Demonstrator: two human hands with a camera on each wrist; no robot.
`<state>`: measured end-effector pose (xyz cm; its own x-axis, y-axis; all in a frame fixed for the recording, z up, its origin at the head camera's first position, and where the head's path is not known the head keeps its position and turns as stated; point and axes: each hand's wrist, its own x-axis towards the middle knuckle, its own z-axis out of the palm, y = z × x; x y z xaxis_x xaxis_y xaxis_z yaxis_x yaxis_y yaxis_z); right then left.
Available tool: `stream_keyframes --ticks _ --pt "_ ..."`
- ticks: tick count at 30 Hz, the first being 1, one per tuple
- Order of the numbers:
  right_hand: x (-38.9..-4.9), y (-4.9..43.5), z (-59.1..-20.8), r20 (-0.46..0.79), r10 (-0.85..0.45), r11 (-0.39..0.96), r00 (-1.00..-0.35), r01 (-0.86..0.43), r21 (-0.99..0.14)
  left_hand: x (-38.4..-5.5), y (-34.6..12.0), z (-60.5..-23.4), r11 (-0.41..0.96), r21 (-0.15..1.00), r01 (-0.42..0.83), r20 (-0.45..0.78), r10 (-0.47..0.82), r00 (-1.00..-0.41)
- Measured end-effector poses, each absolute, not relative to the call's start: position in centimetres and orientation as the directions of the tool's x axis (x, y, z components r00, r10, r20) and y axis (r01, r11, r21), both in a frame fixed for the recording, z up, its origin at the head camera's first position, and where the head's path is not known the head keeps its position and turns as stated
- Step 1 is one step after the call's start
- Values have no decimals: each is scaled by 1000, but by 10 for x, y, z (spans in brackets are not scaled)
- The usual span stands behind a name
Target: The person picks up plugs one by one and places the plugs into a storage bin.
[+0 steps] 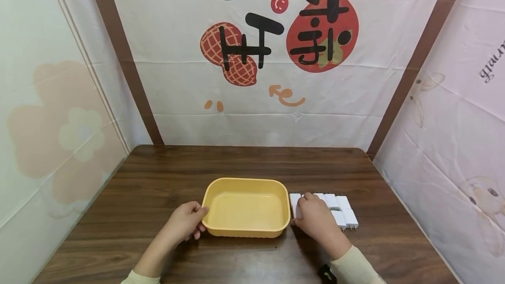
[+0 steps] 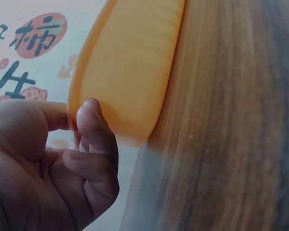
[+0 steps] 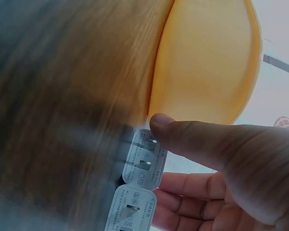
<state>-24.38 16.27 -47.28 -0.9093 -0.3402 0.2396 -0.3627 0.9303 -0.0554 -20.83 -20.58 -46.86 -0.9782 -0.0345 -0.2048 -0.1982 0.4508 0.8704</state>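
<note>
A yellow rectangular tray (image 1: pixel 246 207), with nothing in it, sits on the table. My left hand (image 1: pixel 186 222) pinches its left rim between thumb and fingers; in the left wrist view the thumb is inside the rim and the fingertips (image 2: pixel 94 120) are against the outer wall. Just right of the tray, white plug chargers (image 1: pixel 349 216) lie in two rows with metal prongs showing. My right hand (image 1: pixel 317 220) is over the left end of these rows. In the right wrist view its thumb and fingers hold the end charger (image 3: pixel 145 161), beside another charger (image 3: pixel 131 211).
The brown wood-grain table (image 1: pixel 189 170) runs back to a printed cloth (image 1: pixel 177 100). More cloth hangs along the left and right sides. A small dark object (image 1: pixel 327 274) is beside the right sleeve.
</note>
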Motion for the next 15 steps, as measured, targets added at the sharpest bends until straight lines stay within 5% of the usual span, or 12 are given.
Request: stream_keyframes --ticks 15 --pt "-245 166 -475 236 -325 931 -916 -354 -93 -209 -210 -474 375 906 -197 -223 28 -974"
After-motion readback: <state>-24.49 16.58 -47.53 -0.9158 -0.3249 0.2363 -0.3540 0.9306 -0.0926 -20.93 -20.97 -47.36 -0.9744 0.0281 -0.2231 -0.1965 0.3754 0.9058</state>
